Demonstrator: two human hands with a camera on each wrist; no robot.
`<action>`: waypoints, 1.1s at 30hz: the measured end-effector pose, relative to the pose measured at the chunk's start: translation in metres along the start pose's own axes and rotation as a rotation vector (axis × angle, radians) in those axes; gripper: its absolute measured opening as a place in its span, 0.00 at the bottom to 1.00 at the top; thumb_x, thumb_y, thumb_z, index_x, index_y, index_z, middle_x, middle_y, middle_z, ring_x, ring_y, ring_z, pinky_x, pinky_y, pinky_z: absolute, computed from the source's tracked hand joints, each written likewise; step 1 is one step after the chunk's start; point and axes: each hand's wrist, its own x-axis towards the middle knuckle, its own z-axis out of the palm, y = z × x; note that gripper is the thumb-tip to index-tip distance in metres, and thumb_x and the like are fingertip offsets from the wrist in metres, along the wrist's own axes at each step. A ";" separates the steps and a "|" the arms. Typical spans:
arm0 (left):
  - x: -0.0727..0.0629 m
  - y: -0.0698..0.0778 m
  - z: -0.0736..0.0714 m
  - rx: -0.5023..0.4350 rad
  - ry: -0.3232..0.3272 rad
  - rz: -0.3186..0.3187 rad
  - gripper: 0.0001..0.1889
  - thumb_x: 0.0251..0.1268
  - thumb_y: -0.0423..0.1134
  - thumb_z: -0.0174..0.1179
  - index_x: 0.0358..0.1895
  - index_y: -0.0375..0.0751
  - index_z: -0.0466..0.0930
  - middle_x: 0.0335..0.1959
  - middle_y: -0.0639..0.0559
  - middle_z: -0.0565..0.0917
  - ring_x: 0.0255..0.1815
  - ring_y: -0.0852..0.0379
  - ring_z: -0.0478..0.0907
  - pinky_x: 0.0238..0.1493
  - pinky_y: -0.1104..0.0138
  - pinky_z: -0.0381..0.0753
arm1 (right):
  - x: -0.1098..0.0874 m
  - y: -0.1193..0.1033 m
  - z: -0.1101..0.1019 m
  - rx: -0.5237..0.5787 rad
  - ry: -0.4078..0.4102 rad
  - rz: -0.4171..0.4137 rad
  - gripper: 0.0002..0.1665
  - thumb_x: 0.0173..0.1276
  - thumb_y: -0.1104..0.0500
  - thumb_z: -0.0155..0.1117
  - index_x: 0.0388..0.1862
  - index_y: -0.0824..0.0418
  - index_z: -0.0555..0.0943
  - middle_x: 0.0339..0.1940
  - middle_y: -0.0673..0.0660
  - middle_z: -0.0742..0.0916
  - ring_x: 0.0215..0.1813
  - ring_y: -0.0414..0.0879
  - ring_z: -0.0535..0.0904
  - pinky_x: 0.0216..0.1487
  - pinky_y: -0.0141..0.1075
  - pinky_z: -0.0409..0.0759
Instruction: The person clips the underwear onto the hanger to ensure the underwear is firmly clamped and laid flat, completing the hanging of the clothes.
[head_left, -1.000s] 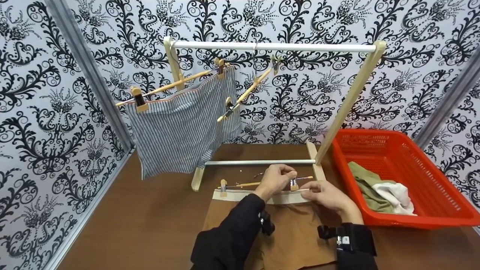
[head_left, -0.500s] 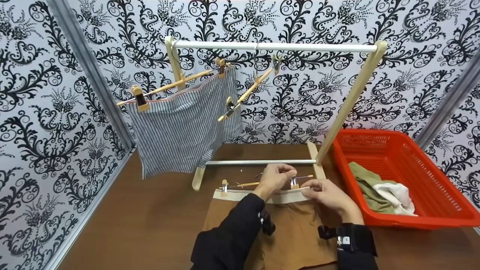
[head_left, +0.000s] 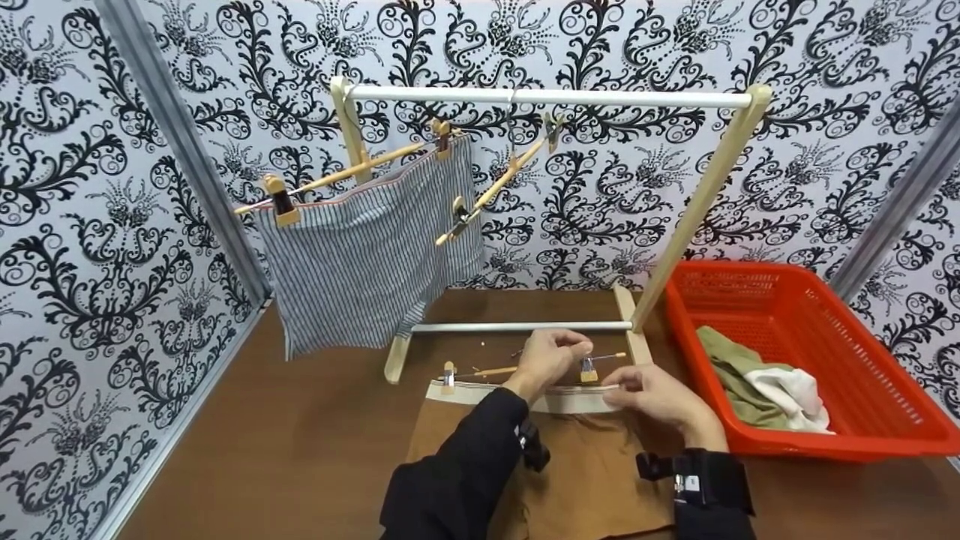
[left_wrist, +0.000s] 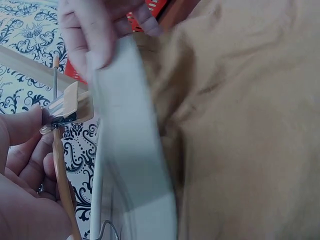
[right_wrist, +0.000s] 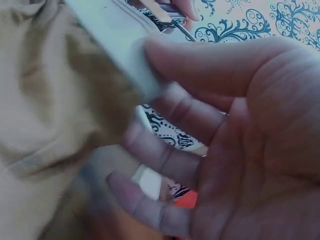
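Note:
My left hand (head_left: 551,358) pinches the right-hand clip (head_left: 589,370) of a wooden clip hanger (left_wrist: 61,170) between thumb and fingers. That clip stands just behind the cream waistband (head_left: 574,400) of a brown garment (head_left: 585,457). With thumb and forefinger, my right hand (head_left: 652,390) pinches the waistband's right end; its other fingers are loosely bent in the right wrist view. At the waistband's left end sits the hanger's other clip (head_left: 448,375). From the left wrist, the held clip's wooden tips (left_wrist: 75,100) lie right at the waistband edge.
Behind my hands stands a wooden rack with a white rod (head_left: 630,97). Striped cloth shorts (head_left: 367,262) hang from one clip hanger at its left, beside a bare hanger (head_left: 499,180). A red basket (head_left: 892,375) at right holds green cloth (head_left: 739,375) and white cloth (head_left: 791,394).
The waistband's right end has dipped slightly away from the clip since half a second ago. Both hands keep their holds and have barely moved.

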 end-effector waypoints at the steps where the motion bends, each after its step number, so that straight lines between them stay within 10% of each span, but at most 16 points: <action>1: 0.000 0.000 0.000 -0.011 -0.006 0.004 0.02 0.60 0.37 0.71 0.34 0.45 0.91 0.33 0.60 0.87 0.38 0.64 0.78 0.47 0.67 0.75 | 0.000 -0.001 0.000 -0.006 0.002 -0.005 0.13 0.68 0.61 0.69 0.46 0.70 0.85 0.37 0.59 0.87 0.38 0.44 0.79 0.41 0.32 0.76; 23: -0.001 -0.004 -0.001 0.031 -0.059 0.033 0.05 0.62 0.39 0.71 0.36 0.42 0.91 0.33 0.59 0.88 0.33 0.66 0.77 0.41 0.71 0.76 | 0.008 -0.005 0.005 0.074 0.221 0.052 0.13 0.69 0.64 0.68 0.42 0.78 0.84 0.35 0.63 0.89 0.33 0.43 0.81 0.33 0.31 0.79; 33: -0.006 -0.008 -0.001 0.161 -0.138 0.148 0.12 0.70 0.41 0.65 0.46 0.38 0.89 0.42 0.53 0.90 0.44 0.61 0.83 0.51 0.68 0.78 | 0.007 -0.005 0.007 0.084 0.227 0.132 0.11 0.68 0.67 0.67 0.42 0.78 0.83 0.34 0.61 0.89 0.32 0.43 0.81 0.31 0.33 0.79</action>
